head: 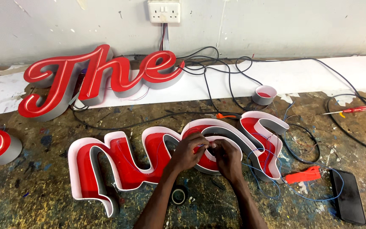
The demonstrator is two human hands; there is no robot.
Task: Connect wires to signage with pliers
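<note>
Your left hand (190,149) & right hand (226,157) meet over the middle of the open channel-letter shell (119,167), red inside w/ white rim, lying face-down on the paint-spattered desk (43,199). Both hands are pinched on thin blue wire (204,145) between the fingertips. More blue wire loops out at the shell's right end. A tape roll (178,196) sits just below your left wrist. A red tool (304,175) & black phone (347,196) lie to the right; a finished red sign piece (98,76) leans near the wall.
</note>
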